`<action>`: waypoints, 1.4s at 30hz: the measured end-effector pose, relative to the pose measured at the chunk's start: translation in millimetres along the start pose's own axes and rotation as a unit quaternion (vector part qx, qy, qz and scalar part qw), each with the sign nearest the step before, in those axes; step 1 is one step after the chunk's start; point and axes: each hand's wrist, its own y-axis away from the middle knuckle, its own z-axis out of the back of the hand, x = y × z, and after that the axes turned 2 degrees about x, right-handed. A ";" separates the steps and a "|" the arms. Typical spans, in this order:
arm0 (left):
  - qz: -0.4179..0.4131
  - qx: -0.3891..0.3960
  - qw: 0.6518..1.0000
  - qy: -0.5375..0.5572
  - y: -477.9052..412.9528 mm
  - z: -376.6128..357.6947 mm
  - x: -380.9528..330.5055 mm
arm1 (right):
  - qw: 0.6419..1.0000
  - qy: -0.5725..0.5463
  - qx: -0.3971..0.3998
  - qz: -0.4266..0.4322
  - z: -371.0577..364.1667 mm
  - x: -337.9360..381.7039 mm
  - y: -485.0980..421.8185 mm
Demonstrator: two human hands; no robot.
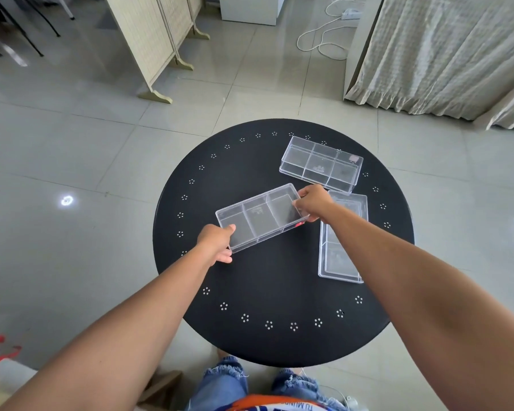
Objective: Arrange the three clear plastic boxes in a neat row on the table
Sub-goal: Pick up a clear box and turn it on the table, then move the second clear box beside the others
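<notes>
Three clear plastic boxes with inner dividers are on the round black table (279, 292). The middle box (260, 216) lies at a slant near the table's centre. My left hand (217, 243) grips its near-left end and my right hand (313, 203) grips its far-right end. A second box (321, 163) sits at the far right, also slanted. The third box (343, 256) lies lengthwise at the right, partly hidden under my right forearm.
The table's rim carries a ring of small white dot patterns. Grey tiled floor surrounds it. A folding screen (155, 40) stands far left, a curtain (445, 51) far right, and a white cable (324, 40) lies on the floor behind.
</notes>
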 end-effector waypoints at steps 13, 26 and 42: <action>-0.099 -0.098 0.987 -0.084 -20.2 7.7 -16.0 | 0.999 -0.004 0.029 -0.033 -2.2 -11.3 19.0; -0.289 -0.230 0.896 -0.246 -5.8 -27.6 -48.0 | 0.979 -0.153 -0.137 -0.004 4.9 -44.3 65.8; -0.377 0.089 0.817 -0.427 -4.8 -190.0 -131.7 | 0.962 -0.039 -0.256 -0.088 -70.1 -131.6 141.9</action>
